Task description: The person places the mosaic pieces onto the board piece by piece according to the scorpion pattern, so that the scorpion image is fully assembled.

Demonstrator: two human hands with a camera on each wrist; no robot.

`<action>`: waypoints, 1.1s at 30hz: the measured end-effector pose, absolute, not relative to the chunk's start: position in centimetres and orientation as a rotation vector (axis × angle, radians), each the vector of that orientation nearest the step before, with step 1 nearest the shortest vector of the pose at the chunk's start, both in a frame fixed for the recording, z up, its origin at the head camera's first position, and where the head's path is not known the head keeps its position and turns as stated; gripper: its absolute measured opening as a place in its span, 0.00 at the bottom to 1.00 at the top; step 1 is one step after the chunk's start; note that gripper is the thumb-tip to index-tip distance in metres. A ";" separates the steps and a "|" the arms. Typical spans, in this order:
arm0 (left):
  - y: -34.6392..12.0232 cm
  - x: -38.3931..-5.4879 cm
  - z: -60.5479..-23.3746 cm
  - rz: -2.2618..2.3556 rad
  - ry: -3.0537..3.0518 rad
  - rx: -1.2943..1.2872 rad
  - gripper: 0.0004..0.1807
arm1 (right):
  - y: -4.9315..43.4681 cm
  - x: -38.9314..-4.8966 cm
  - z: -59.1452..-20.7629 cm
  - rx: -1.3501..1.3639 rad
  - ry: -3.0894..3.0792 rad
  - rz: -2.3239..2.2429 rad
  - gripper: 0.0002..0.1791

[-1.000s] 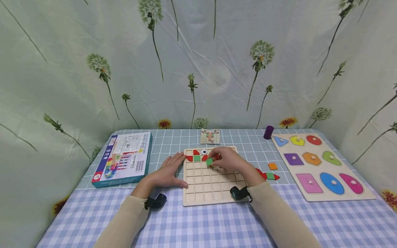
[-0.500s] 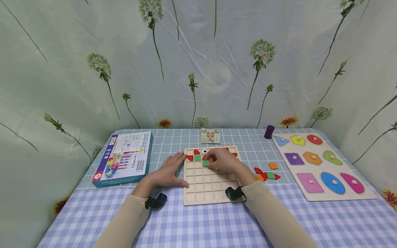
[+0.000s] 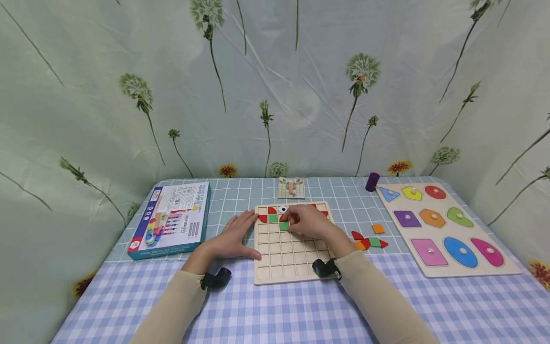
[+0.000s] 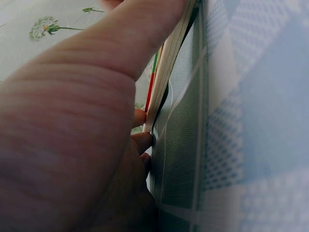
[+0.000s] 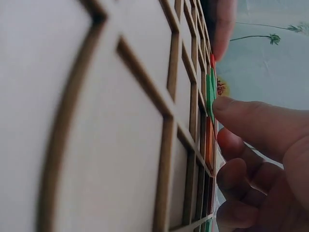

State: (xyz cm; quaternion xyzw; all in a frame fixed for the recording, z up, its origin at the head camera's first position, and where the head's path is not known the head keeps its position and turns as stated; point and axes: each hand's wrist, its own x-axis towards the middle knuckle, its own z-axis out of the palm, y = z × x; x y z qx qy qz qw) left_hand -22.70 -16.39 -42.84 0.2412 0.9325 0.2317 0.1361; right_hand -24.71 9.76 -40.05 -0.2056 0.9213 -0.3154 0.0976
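A wooden grid board [image 3: 276, 272] lies in the middle of the table, its top rows partly filled with red and green tiles and a round eye tile [image 3: 282, 209]. My right hand [image 3: 310, 222] is over the upper part, thumb and curled fingers at a green square tile [image 3: 284, 226] that sits in the third column. The right wrist view has the thumb [image 5: 241, 113] touching the green tile [image 5: 209, 94] close to the grid. My left hand [image 3: 232, 241] spreads along the board's left edge, fingertips and thumb against it. My right hand covers some of the top-row tiles.
Right of the board lie loose red, orange and green tiles [image 3: 375, 242] and an orange square [image 3: 378, 229]. A knobbed shape puzzle [image 3: 406, 248] and a purple cylinder [image 3: 372, 182] stand farther right. Behind the board is a pattern card [image 3: 283, 193]; at left, a toy box [image 3: 176, 215].
My right hand has moved a little left and lowered the green square tile from a tilted hold onto the grid. My left hand has stayed at the board's edge.
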 end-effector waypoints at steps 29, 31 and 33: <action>-16.6 -22.7 -42.7 0.682 2.701 0.709 0.66 | 16.5 -23.3 -38.5 -0.616 2.832 -0.904 0.10; -16.6 -22.7 -42.7 0.670 2.698 0.703 0.66 | 17.2 -23.1 -38.6 -0.622 2.840 -0.899 0.10; -16.5 -22.6 -42.6 0.671 2.697 0.704 0.66 | 17.9 -23.0 -38.8 -0.633 2.847 -0.903 0.11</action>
